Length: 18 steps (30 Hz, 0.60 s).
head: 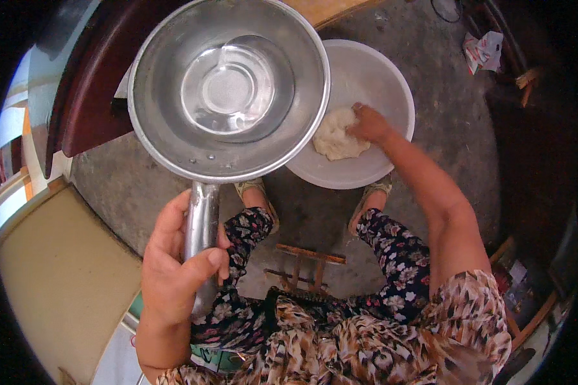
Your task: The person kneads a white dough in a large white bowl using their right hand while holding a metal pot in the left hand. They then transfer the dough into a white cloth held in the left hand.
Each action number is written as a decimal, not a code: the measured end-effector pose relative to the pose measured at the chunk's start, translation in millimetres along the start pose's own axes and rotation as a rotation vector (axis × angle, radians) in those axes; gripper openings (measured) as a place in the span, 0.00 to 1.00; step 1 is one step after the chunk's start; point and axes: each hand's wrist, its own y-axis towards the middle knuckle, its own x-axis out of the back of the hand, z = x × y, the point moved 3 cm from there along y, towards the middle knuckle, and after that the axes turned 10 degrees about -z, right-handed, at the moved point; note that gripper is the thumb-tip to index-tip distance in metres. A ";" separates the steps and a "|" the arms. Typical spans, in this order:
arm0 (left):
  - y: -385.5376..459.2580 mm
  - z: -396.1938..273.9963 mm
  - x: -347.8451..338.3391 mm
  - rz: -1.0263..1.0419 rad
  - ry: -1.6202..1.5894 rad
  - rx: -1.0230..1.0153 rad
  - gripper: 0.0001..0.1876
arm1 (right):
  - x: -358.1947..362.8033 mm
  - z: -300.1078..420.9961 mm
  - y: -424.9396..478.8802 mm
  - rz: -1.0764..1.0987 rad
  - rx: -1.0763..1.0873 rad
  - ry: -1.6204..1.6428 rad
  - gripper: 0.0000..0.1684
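Note:
My left hand [180, 260] is closed round the handle of a metal ladle [144, 110], whose wide round bowl fills the upper left of the view. Clear liquid, seemingly water, lies in the bowl. Beyond it, on the floor, stands a wide white basin [400, 96], partly hidden by the ladle's rim. In the basin lies a lump of pale dough [339, 139] with an uneven, dented surface. My right hand [368, 124] touches the upper right side of the dough, its fingers bent; the fingertips are partly hidden and slightly blurred.
My feet are beside the basin's near edge. A small wooden stool [310, 254] shows between my legs. Dark red furniture [96, 86] stands at the upper left, and a crumpled white and red plastic bag [483, 52] lies at the upper right. A wooden edge [332, 9] juts in at the top.

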 end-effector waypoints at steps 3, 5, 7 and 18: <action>-3.0 7.7 5.2 -0.043 -0.016 -0.007 0.37 | -7.4 78.8 -35.2 0.069 0.194 -0.057 0.34; -2.5 6.8 2.3 -0.040 -0.021 0.012 0.37 | -39.4 85.4 -49.7 0.100 0.235 -0.169 0.30; -0.3 1.7 1.2 -0.037 -0.025 0.008 0.37 | -54.7 86.0 -40.6 0.091 0.276 -0.254 0.27; -4.1 1.7 4.3 -0.056 0.007 0.026 0.37 | 8.0 76.3 50.6 0.468 0.329 -0.215 0.37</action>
